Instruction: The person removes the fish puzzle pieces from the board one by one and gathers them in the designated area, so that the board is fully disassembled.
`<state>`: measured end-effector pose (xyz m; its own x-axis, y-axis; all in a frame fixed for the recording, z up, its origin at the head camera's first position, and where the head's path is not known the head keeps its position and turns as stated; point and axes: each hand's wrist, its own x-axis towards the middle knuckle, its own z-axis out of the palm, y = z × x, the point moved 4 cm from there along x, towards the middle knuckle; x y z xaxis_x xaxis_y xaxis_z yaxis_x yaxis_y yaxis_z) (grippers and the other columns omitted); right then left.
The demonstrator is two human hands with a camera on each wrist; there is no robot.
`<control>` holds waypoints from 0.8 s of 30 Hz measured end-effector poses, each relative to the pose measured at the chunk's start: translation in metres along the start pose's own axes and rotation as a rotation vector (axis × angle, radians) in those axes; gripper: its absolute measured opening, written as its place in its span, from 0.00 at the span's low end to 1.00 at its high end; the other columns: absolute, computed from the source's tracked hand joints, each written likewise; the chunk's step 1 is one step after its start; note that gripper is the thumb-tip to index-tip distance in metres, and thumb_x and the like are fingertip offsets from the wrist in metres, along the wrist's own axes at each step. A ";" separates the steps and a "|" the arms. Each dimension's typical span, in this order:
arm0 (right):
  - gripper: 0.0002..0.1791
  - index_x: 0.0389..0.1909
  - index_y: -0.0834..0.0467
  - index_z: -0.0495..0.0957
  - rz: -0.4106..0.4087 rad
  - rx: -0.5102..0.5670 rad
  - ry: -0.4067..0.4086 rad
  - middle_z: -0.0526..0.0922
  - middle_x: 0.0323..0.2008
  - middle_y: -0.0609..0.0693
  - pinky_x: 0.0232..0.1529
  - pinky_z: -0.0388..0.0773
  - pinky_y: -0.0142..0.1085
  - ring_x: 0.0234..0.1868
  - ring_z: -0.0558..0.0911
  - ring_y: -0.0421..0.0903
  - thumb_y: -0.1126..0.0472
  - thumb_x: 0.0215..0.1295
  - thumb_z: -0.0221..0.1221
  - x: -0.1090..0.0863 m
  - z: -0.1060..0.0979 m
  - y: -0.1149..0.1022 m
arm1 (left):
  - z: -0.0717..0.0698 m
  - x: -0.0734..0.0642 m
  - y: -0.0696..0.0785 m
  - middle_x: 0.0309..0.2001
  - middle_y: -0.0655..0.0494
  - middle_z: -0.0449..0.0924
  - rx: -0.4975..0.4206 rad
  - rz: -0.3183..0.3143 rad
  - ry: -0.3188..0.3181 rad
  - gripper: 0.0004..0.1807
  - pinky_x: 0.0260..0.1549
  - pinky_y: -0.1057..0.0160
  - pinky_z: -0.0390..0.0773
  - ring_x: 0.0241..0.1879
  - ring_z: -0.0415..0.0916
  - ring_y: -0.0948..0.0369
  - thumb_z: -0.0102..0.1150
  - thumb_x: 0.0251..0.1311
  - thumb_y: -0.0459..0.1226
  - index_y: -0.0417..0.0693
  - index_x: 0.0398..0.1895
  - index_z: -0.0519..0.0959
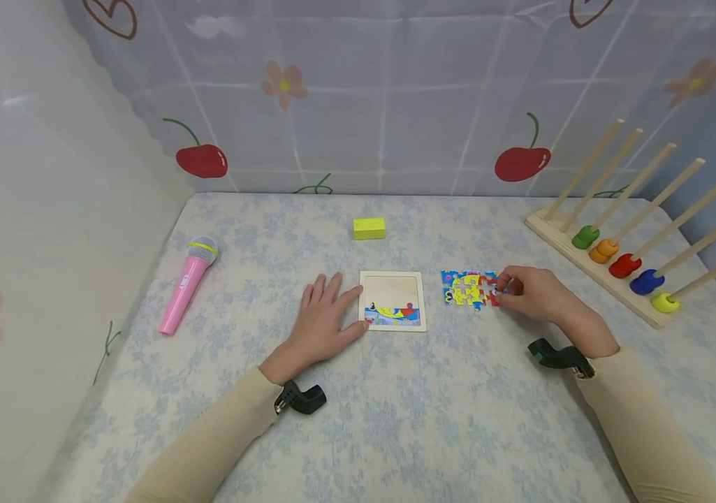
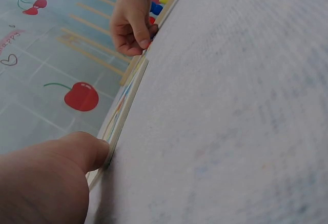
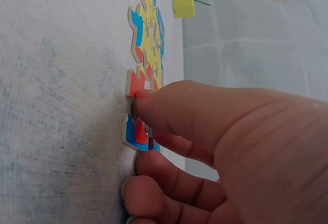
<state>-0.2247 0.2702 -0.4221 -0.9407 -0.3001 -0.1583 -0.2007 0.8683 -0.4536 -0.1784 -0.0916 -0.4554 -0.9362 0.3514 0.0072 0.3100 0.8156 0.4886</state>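
Note:
My left hand (image 1: 326,325) lies with fingers spread at the left side of a square wooden puzzle tray (image 1: 423,300), index finger and thumb touching its rim. Inside, joined pieces (image 1: 392,316) with a blue, yellow and red picture fill the bottom strip; bare wood shows above. Right of the tray lies a group of loose jigsaw pieces (image 1: 463,288), yellow, blue and red. At its right edge my right hand (image 1: 536,293) pinches a puzzle piece (image 3: 148,130) between thumb and fingers, largely hidden by them. A red and blue piece (image 3: 132,131) shows close under the fingertips.
A yellow block (image 1: 369,228) sits behind the tray. Far left lies a pink toy microphone (image 1: 186,283). At the right, a wooden peg stand (image 1: 596,265) with tall rods and coloured beads reaches near my right hand. A printed curtain (image 1: 383,105) hangs behind the table.

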 end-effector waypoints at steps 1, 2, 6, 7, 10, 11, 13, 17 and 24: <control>0.06 0.36 0.60 0.77 0.001 0.000 0.000 0.77 0.24 0.50 0.29 0.67 0.36 0.25 0.71 0.44 0.64 0.61 0.64 0.000 0.000 0.000 | 0.000 0.000 0.000 0.80 0.37 0.52 -0.001 0.000 0.000 0.35 0.76 0.33 0.42 0.81 0.40 0.34 0.57 0.66 0.54 0.53 0.74 0.70; 0.06 0.36 0.61 0.77 0.002 0.000 0.000 0.77 0.24 0.50 0.29 0.66 0.36 0.25 0.71 0.44 0.64 0.61 0.64 0.000 0.000 0.000 | 0.000 0.000 0.000 0.80 0.37 0.51 -0.003 0.000 0.000 0.35 0.76 0.33 0.42 0.81 0.40 0.34 0.57 0.66 0.54 0.53 0.74 0.70; 0.06 0.36 0.61 0.77 0.002 0.009 0.001 0.76 0.24 0.50 0.29 0.67 0.36 0.25 0.71 0.44 0.64 0.61 0.64 0.000 0.000 0.001 | -0.001 -0.001 0.001 0.80 0.36 0.51 -0.011 0.001 0.000 0.35 0.76 0.32 0.42 0.81 0.40 0.34 0.57 0.66 0.54 0.52 0.74 0.70; 0.06 0.36 0.61 0.77 -0.001 0.012 0.003 0.77 0.24 0.50 0.29 0.67 0.36 0.25 0.71 0.44 0.65 0.61 0.64 0.000 0.000 0.001 | -0.001 -0.001 0.001 0.80 0.36 0.51 -0.012 0.001 0.001 0.35 0.76 0.32 0.42 0.81 0.39 0.34 0.57 0.66 0.54 0.52 0.74 0.70; 0.06 0.36 0.61 0.77 -0.008 0.021 0.005 0.77 0.24 0.50 0.29 0.68 0.36 0.26 0.71 0.44 0.65 0.62 0.64 0.000 0.000 0.000 | -0.002 -0.001 0.001 0.80 0.36 0.51 -0.013 0.002 0.001 0.35 0.76 0.32 0.42 0.81 0.39 0.34 0.57 0.66 0.54 0.52 0.74 0.70; 0.06 0.36 0.61 0.77 -0.008 0.022 0.004 0.77 0.24 0.50 0.29 0.68 0.36 0.26 0.71 0.44 0.65 0.62 0.64 0.000 0.000 0.000 | -0.002 -0.001 0.001 0.80 0.36 0.51 -0.013 0.002 0.002 0.35 0.76 0.32 0.42 0.81 0.39 0.34 0.57 0.66 0.54 0.52 0.74 0.70; 0.06 0.36 0.61 0.77 -0.005 0.025 0.003 0.78 0.25 0.50 0.30 0.68 0.37 0.26 0.72 0.44 0.65 0.62 0.64 0.000 0.000 0.000 | -0.002 -0.002 0.001 0.80 0.36 0.51 -0.011 0.003 0.003 0.35 0.76 0.33 0.42 0.81 0.39 0.34 0.57 0.66 0.54 0.52 0.74 0.70; 0.08 0.37 0.61 0.77 0.008 0.028 -0.004 0.78 0.26 0.51 0.30 0.68 0.37 0.28 0.72 0.45 0.63 0.63 0.65 0.000 -0.001 0.001 | -0.001 -0.001 0.001 0.80 0.36 0.51 -0.012 0.003 0.003 0.35 0.76 0.33 0.42 0.81 0.39 0.34 0.57 0.66 0.54 0.52 0.74 0.70; 0.08 0.38 0.61 0.78 0.025 0.030 -0.011 0.79 0.28 0.51 0.28 0.69 0.37 0.27 0.72 0.45 0.60 0.65 0.65 -0.001 -0.003 0.001 | -0.001 -0.001 0.001 0.80 0.36 0.52 -0.014 0.003 0.003 0.35 0.76 0.32 0.43 0.81 0.40 0.34 0.57 0.66 0.54 0.52 0.74 0.70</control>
<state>-0.2250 0.2722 -0.4195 -0.9422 -0.2832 -0.1793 -0.1689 0.8632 -0.4758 -0.1770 -0.0917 -0.4540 -0.9356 0.3528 0.0118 0.3109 0.8077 0.5009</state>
